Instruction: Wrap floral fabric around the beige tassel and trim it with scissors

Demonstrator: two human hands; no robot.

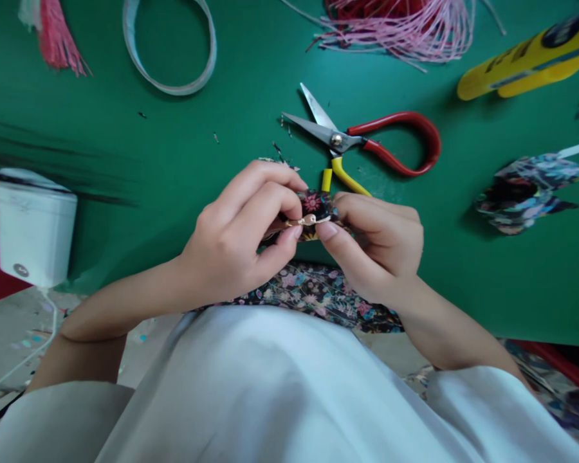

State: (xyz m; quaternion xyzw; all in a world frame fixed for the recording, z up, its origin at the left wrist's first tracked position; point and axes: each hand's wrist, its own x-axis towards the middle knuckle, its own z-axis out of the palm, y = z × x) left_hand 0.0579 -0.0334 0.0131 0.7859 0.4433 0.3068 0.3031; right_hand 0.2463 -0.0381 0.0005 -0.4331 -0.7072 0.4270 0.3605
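Head view: left hand (244, 225) and right hand (379, 241) pinch black floral fabric (312, 202) between them, above the green table (468, 283); it looks light, soft, best held by its edges.

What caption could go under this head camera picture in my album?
Left hand and right hand hold flowery cloth near red-handled scissors on a green table.

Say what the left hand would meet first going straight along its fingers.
The left hand would first meet the floral fabric it pinches, then likely the right hand; depth is unclear.
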